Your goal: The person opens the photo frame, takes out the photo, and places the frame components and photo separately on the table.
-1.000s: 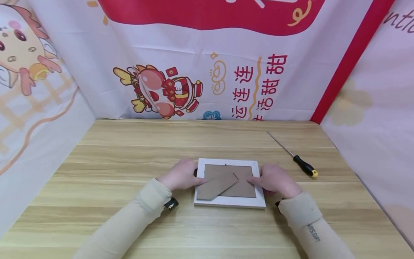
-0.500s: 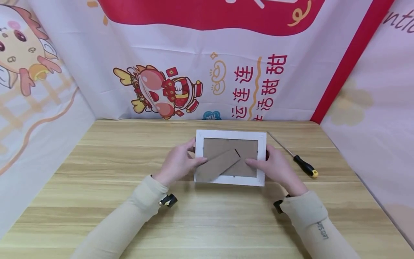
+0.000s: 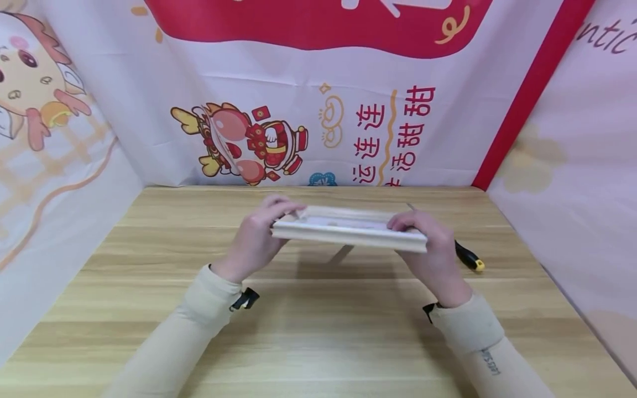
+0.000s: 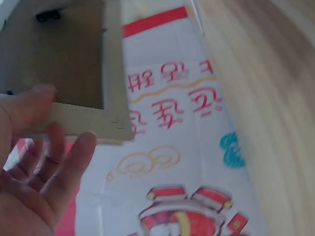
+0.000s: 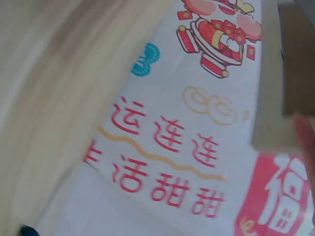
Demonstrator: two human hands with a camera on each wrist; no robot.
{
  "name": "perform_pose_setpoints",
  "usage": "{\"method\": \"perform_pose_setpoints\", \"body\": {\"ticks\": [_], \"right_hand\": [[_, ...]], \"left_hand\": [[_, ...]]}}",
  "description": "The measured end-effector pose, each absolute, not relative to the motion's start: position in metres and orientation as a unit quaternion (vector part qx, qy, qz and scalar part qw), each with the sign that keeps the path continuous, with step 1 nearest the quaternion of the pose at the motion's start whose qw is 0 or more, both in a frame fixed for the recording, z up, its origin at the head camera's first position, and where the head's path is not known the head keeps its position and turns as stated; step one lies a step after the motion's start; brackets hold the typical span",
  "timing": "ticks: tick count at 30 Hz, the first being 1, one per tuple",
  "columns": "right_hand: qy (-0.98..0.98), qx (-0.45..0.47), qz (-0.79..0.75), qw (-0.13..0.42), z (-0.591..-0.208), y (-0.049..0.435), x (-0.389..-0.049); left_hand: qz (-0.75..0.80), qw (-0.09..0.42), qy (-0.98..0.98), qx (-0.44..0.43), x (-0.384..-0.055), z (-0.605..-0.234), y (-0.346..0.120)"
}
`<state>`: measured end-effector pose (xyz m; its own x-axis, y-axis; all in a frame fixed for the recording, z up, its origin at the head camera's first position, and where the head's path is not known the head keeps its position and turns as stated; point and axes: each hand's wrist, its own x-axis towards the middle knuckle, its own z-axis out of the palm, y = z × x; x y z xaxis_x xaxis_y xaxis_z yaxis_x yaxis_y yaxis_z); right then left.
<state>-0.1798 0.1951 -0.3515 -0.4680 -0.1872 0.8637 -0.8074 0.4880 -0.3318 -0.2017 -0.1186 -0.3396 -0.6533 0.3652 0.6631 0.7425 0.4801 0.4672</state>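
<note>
Both hands hold a white picture frame [image 3: 350, 236] above the table, its near edge toward me in the head view. It is tilted, so the front and inner recess show from above, slightly blurred. My left hand [image 3: 255, 237] grips the left end, fingers over the top. At the right end, my right hand [image 3: 432, 251] grips with fingers curled over the rim. A brown stand leg [image 3: 342, 254] pokes out below. From the left wrist, the brown backing board [image 4: 74, 64] is visible, with the left thumb against the frame's back. The right wrist view catches only a corner [image 5: 273, 132].
A screwdriver [image 3: 469, 256] with a black and yellow handle lies on the wooden table [image 3: 318, 342] to the right, its shaft mostly hidden behind the right hand. Printed cloth [image 3: 278, 61] hangs behind the table and along both sides.
The frame was lying back side up on the table, then was lifted and moved away from me. Now it is turned so its front side shows from above. The screwdriver has stayed put.
</note>
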Motion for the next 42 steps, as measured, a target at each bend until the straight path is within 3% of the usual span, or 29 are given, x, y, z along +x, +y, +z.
{"method": "perform_pose_setpoints", "body": {"ticks": [4,11,14,20,26,29,35,37,39,42], "right_hand": [[-0.721,0.369,0.387,0.441,-0.342,0.192,-0.175],[-0.719,0.4,0.339,0.455,-0.342,0.194,-0.172],[-0.734,0.406,0.304,0.452,-0.346,0.193,-0.172],[-0.732,0.417,0.283,0.458,-0.355,0.19,-0.175],[-0.764,0.391,0.23,0.459,-0.362,0.19,-0.184],[-0.81,0.336,0.276,0.394,-0.361,0.193,-0.189],[-0.818,0.131,0.556,0.07,-0.361,0.199,-0.192],[-0.8,0.084,0.594,-0.007,-0.362,0.196,-0.192],[-0.792,0.058,0.605,-0.048,-0.364,0.192,-0.192],[-0.792,0.044,0.605,-0.068,-0.37,0.186,-0.193]], "left_hand": [[-0.43,0.195,-0.841,-0.263,-0.205,-0.337,-0.129],[-0.603,-0.107,-0.78,-0.128,-0.21,-0.337,-0.13],[-0.629,-0.186,-0.747,-0.111,-0.209,-0.338,-0.125],[-0.685,-0.238,-0.68,-0.105,-0.206,-0.339,-0.119],[-0.698,-0.197,-0.681,-0.098,-0.204,-0.336,-0.121],[-0.688,-0.151,-0.702,-0.102,-0.205,-0.335,-0.125],[-0.675,-0.125,-0.723,-0.076,-0.21,-0.339,-0.127],[-0.671,-0.132,-0.727,-0.064,-0.211,-0.342,-0.125],[-0.665,-0.138,-0.731,-0.061,-0.213,-0.346,-0.123],[-0.656,-0.151,-0.738,-0.051,-0.216,-0.352,-0.12]]}}
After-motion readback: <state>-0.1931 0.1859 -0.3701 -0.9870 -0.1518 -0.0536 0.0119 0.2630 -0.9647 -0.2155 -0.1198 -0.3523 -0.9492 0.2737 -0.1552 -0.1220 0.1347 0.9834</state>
